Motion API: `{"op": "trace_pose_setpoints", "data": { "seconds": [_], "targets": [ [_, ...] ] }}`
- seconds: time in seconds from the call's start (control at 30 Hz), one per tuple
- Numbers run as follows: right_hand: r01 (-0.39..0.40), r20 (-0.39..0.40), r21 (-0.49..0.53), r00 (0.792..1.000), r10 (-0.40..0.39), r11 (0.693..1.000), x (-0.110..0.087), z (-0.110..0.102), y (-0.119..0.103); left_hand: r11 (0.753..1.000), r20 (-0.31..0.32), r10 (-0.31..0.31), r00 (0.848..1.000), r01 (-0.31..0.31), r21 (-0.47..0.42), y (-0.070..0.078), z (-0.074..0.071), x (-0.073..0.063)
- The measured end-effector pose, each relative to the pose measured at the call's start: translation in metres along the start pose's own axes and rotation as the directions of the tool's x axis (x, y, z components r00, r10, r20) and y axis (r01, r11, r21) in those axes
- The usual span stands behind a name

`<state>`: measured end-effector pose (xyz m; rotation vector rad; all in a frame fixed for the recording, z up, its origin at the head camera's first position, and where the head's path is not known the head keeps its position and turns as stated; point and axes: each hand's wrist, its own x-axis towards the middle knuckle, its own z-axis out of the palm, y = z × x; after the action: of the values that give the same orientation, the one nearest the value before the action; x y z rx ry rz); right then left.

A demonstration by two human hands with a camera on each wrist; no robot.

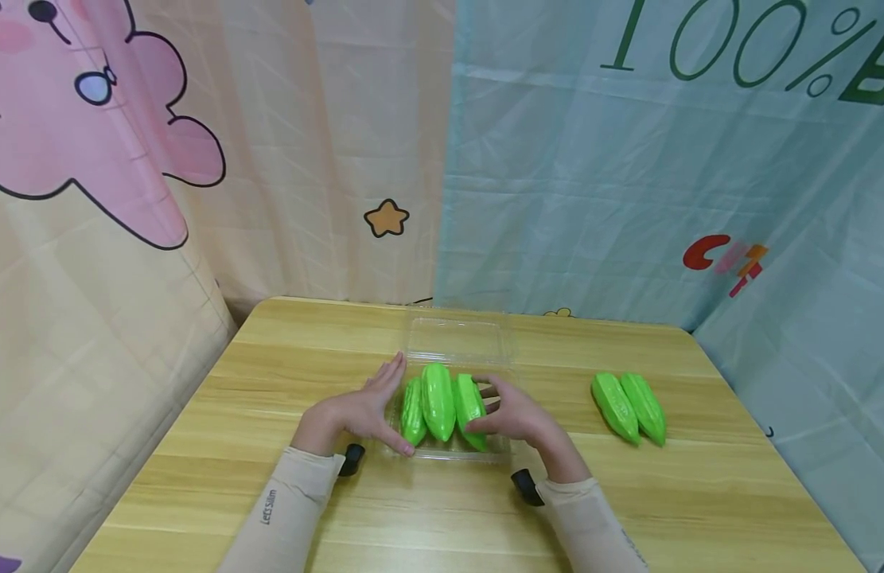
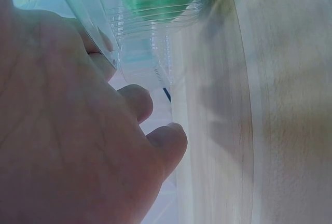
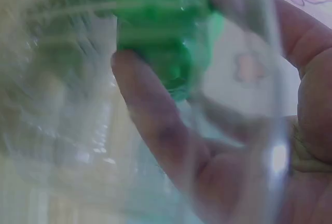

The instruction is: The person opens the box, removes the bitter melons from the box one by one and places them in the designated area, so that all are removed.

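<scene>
In the head view, a clear plastic box (image 1: 456, 457) sits on the table with its lid folded back. Two green bitter melons, a bumpy one (image 1: 412, 414) and a middle one (image 1: 438, 402), lie inside it. My right hand (image 1: 516, 412) reaches over the box's right side and holds a third bitter melon (image 1: 469, 407) between thumb and fingers. The right wrist view shows that melon (image 3: 155, 42) through the clear wall. My left hand (image 1: 363, 404) is spread along the box's left side, thumb at the front corner. Its fingers touch the clear wall (image 2: 85, 19) in the left wrist view.
Two more green bitter melons, one on the left (image 1: 615, 407) and one on the right (image 1: 644, 407), lie side by side on the table's right. The open lid (image 1: 456, 338) extends toward the back edge of the wooden table (image 1: 270, 382). Printed curtains (image 1: 327, 143) hang behind.
</scene>
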<state>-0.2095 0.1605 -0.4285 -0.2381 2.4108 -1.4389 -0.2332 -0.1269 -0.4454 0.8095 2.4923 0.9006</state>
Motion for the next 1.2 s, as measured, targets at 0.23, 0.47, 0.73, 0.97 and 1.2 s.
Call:
{"op": "trace_pose_setpoints", "data": {
  "seconds": [0.23,0.47,0.73,0.97,1.2],
  "targets": [
    [0.039,-0.013,-0.005,0.999,-0.039,0.999,-0.006,-0.021,-0.001,1.000,0.010,0.000,1.000,0.000,0.011,0.000,0.000,0.000],
    [0.064,-0.001,0.063,0.998,-0.064,0.996,-0.012,-0.040,0.001,1.000,0.011,0.013,1.000,-0.013,-0.002,0.001,0.000,0.001],
    [0.071,0.005,0.053,0.997,-0.071,0.996,-0.023,-0.058,-0.002,1.000,0.005,0.012,1.000,-0.012,-0.007,0.000,0.001,0.001],
    [0.083,-0.006,0.060,0.997,-0.083,0.995,-0.026,-0.069,0.000,1.000,0.005,0.012,1.000,-0.012,0.003,0.000,0.001,0.000],
    [0.081,-0.031,0.055,0.996,-0.079,0.995,-0.031,-0.084,0.008,1.000,0.012,0.011,1.000,-0.011,0.004,0.000,0.001,0.001]
  ]
}}
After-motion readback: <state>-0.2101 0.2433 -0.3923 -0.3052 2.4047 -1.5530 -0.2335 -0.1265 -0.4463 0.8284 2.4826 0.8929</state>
